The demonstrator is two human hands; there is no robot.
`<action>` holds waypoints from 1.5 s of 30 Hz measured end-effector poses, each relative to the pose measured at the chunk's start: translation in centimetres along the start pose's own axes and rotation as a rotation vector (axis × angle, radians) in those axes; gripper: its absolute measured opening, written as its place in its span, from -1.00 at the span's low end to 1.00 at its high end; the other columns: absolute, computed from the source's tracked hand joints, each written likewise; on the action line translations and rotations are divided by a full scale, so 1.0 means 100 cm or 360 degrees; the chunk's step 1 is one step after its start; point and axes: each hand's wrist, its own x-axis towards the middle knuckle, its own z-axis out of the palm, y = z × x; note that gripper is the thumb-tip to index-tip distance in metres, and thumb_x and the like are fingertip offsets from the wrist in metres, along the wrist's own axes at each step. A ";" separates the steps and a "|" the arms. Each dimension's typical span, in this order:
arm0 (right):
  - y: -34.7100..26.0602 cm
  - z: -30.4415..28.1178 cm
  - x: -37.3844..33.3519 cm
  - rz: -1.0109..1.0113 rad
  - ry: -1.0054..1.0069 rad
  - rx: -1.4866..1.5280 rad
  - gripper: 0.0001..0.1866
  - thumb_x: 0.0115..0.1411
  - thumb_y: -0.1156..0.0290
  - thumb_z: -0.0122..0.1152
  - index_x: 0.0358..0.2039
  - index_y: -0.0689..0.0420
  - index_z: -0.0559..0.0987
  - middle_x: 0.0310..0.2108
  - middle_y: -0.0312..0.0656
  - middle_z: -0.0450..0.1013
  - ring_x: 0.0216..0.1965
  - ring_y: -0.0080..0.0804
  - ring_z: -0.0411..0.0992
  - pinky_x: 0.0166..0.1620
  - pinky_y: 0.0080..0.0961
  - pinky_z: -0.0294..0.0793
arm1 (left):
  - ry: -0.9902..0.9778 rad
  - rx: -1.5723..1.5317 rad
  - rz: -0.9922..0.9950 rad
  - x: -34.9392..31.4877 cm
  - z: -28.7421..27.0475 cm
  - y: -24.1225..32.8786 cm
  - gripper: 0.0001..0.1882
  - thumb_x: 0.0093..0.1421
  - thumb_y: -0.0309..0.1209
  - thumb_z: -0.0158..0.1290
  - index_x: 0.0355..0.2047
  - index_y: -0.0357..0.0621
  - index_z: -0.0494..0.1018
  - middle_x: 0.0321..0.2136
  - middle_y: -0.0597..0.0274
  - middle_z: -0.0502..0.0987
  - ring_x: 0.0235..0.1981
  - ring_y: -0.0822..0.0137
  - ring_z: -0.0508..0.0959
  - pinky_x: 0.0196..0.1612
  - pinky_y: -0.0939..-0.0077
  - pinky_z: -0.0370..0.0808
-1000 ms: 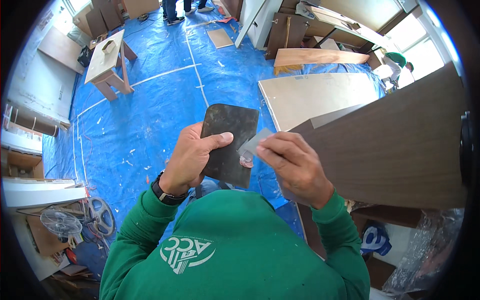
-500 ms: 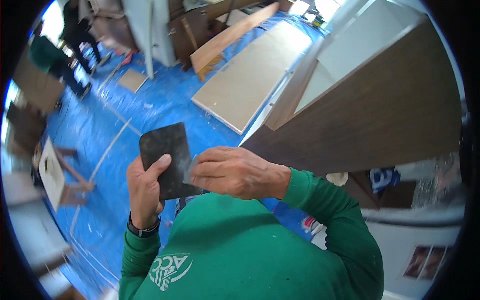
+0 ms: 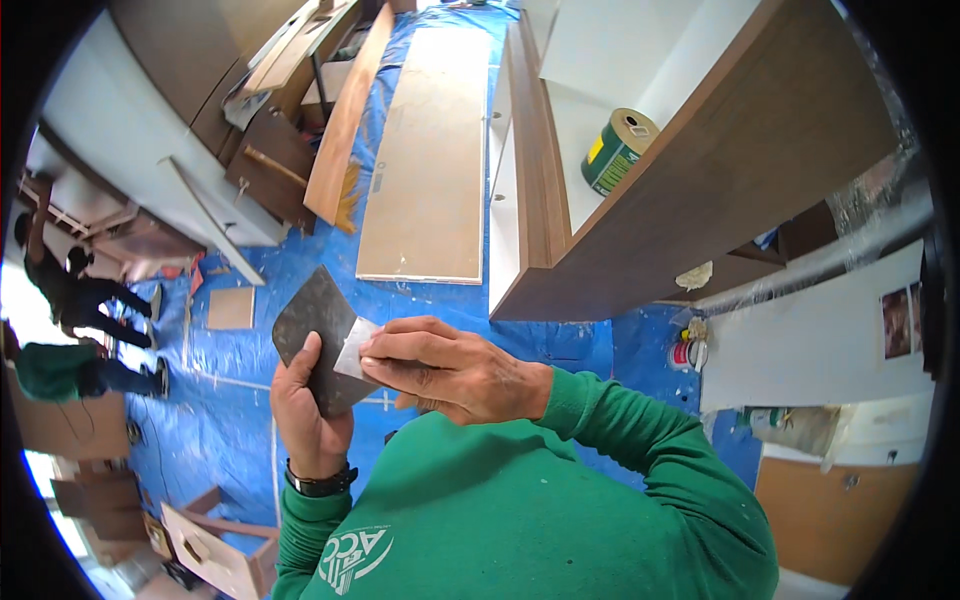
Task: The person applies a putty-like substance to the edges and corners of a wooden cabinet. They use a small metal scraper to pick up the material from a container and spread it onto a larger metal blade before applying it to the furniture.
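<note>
My left hand (image 3: 312,425) grips a dark grey, flat plate (image 3: 312,312) by its lower left side, the thumb lying across its face. The plate is tilted and has smudges on its surface. Between the bent fingers of my right hand (image 3: 465,375) is a thin, pale grey flat piece (image 3: 353,350), perhaps a small scraper blade. Its edge rests against or just over the plate's right side; I cannot tell which. My fingers cover the rest of that piece. Both hands are in front of my chest, above the floor.
Blue plastic sheeting (image 3: 330,262) covers the floor. A long pale panel (image 3: 425,170) lies ahead, with a wooden board (image 3: 345,130) beside it. A brown cabinet (image 3: 700,170) stands close on the right, bearing a green can (image 3: 620,152). Two people (image 3: 75,290) are at the far left.
My view has swung to the right, bringing the green can into sight. The plate has tilted over to the left, and the pale piece shows more fully on it. Both holds stay the same.
</note>
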 end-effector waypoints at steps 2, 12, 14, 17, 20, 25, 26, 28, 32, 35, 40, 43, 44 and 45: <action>0.019 -0.006 -0.005 0.0068 0.0029 -0.0166 -0.33 -0.05 0.62 0.49 0.16 0.29 0.57 0.17 -0.05 0.44 0.17 -0.03 0.45 0.18 -0.20 0.59 | -0.0002 0.0004 -0.0018 0.019 0.012 -0.004 -0.74 0.38 -0.52 0.06 0.05 -0.28 0.49 -0.06 0.11 0.63 -0.09 0.22 0.67 0.05 0.33 0.61; 0.118 -0.092 0.023 0.0039 0.0043 -0.0687 -0.60 -0.01 0.57 0.36 -0.08 0.29 0.70 -0.02 -0.08 0.55 0.06 -0.07 0.52 0.08 -0.23 0.65 | -0.0218 0.0133 -0.0010 0.106 0.086 0.009 -0.70 0.36 -0.52 0.08 0.08 -0.34 0.46 -0.07 0.06 0.63 -0.13 0.19 0.69 -0.04 0.26 0.69; 0.118 -0.105 0.049 -0.0055 0.0081 -0.0704 -0.64 -0.02 0.58 0.38 -0.14 0.28 0.72 -0.05 -0.12 0.57 0.03 -0.11 0.54 0.07 -0.23 0.66 | -0.0270 0.0252 0.0027 0.119 0.102 0.016 -0.70 0.36 -0.53 0.09 0.07 -0.37 0.46 -0.09 0.03 0.63 -0.16 0.20 0.70 -0.09 0.28 0.72; 0.128 -0.117 0.063 -0.0160 -0.0061 -0.0830 -0.68 -0.03 0.58 0.40 -0.19 0.28 0.73 -0.13 -0.15 0.57 -0.02 -0.17 0.55 0.03 -0.26 0.66 | -0.0353 0.0334 0.0062 0.141 0.127 0.008 -0.72 0.35 -0.55 0.07 0.05 -0.40 0.45 -0.11 0.00 0.63 -0.22 0.25 0.71 -0.17 0.33 0.77; 0.140 -0.148 0.062 -0.0056 -0.0185 -0.0798 -0.69 -0.03 0.58 0.39 -0.20 0.28 0.72 -0.13 -0.14 0.57 -0.03 -0.17 0.54 0.02 -0.27 0.65 | -0.0411 0.0381 -0.0006 0.164 0.144 0.001 -0.72 0.35 -0.55 0.08 0.04 -0.40 0.45 -0.12 0.00 0.63 -0.22 0.25 0.71 -0.15 0.32 0.76; 0.156 -0.157 0.068 0.0014 0.0004 -0.0963 -0.70 -0.05 0.56 0.36 -0.24 0.31 0.71 -0.14 -0.16 0.56 -0.04 -0.19 0.54 -0.02 -0.30 0.65 | -0.0546 0.0601 -0.0058 0.199 0.175 -0.010 -0.75 0.33 -0.55 0.11 -0.01 -0.37 0.50 -0.16 0.06 0.65 -0.25 0.31 0.70 -0.19 0.36 0.75; 0.159 -0.162 0.066 0.0042 -0.0021 -0.0961 -0.70 -0.06 0.56 0.36 -0.23 0.32 0.71 -0.14 -0.15 0.56 -0.04 -0.19 0.54 -0.02 -0.30 0.65 | -0.0583 0.0645 -0.0071 0.208 0.181 -0.011 -0.76 0.33 -0.54 0.12 -0.02 -0.37 0.51 -0.17 0.07 0.66 -0.26 0.32 0.70 -0.20 0.37 0.74; 0.164 -0.175 0.060 0.0097 -0.0068 -0.0954 -0.68 -0.07 0.56 0.36 -0.22 0.32 0.71 -0.13 -0.15 0.55 -0.04 -0.17 0.54 -0.02 -0.29 0.66 | -0.0595 0.0592 -0.0153 0.225 0.192 -0.016 -0.78 0.32 -0.55 0.13 -0.04 -0.35 0.52 -0.17 0.10 0.66 -0.27 0.34 0.70 -0.21 0.39 0.73; 0.180 -0.184 0.064 0.0294 0.0209 -0.1089 -0.64 -0.03 0.58 0.35 -0.14 0.31 0.70 -0.08 -0.12 0.55 -0.02 -0.16 0.55 0.00 -0.27 0.66 | -0.0788 0.0613 -0.0344 0.261 0.216 -0.017 -0.78 0.31 -0.55 0.13 -0.06 -0.35 0.53 -0.17 0.10 0.66 -0.29 0.33 0.70 -0.21 0.39 0.73; 0.191 -0.173 0.064 0.0346 0.0258 -0.1231 -0.60 0.00 0.59 0.34 -0.07 0.28 0.70 -0.03 -0.13 0.56 0.00 -0.14 0.55 0.03 -0.26 0.67 | -0.0872 0.0656 -0.0468 0.286 0.233 -0.010 -0.77 0.30 -0.53 0.14 -0.05 -0.35 0.52 -0.20 0.09 0.67 -0.29 0.32 0.71 -0.22 0.40 0.72; 0.213 -0.179 0.070 0.0544 0.0263 -0.1447 -0.64 0.07 0.53 0.33 -0.07 0.24 0.70 -0.02 -0.18 0.57 0.05 -0.14 0.54 0.07 -0.26 0.66 | -0.0955 0.0688 -0.0500 0.341 0.243 -0.001 -0.76 0.30 -0.55 0.13 -0.04 -0.35 0.53 -0.18 0.07 0.67 -0.28 0.31 0.72 -0.23 0.41 0.72; 0.224 -0.164 0.108 0.0534 0.0323 -0.1505 -0.64 0.04 0.54 0.38 -0.09 0.23 0.70 -0.03 -0.18 0.57 0.04 -0.16 0.54 0.05 -0.28 0.67 | -0.1066 0.0735 -0.0498 0.367 0.247 0.009 -0.79 0.30 -0.55 0.14 -0.08 -0.36 0.55 -0.22 0.10 0.67 -0.31 0.35 0.70 -0.28 0.45 0.71; 0.228 -0.158 0.118 0.0524 0.0331 -0.1517 -0.63 0.02 0.56 0.38 -0.09 0.23 0.71 -0.04 -0.18 0.57 0.03 -0.16 0.54 0.05 -0.29 0.67 | -0.1101 0.0749 -0.0501 0.374 0.247 0.012 -0.81 0.30 -0.55 0.15 -0.10 -0.36 0.55 -0.23 0.12 0.68 -0.33 0.37 0.70 -0.30 0.47 0.71; 0.236 -0.152 0.121 0.0509 0.0278 -0.1529 -0.64 0.00 0.57 0.37 -0.11 0.23 0.71 -0.04 -0.17 0.57 0.03 -0.15 0.54 0.04 -0.28 0.67 | -0.1117 0.0761 -0.0503 0.381 0.247 0.015 -0.81 0.30 -0.55 0.14 -0.10 -0.37 0.56 -0.23 0.12 0.68 -0.33 0.38 0.69 -0.30 0.47 0.71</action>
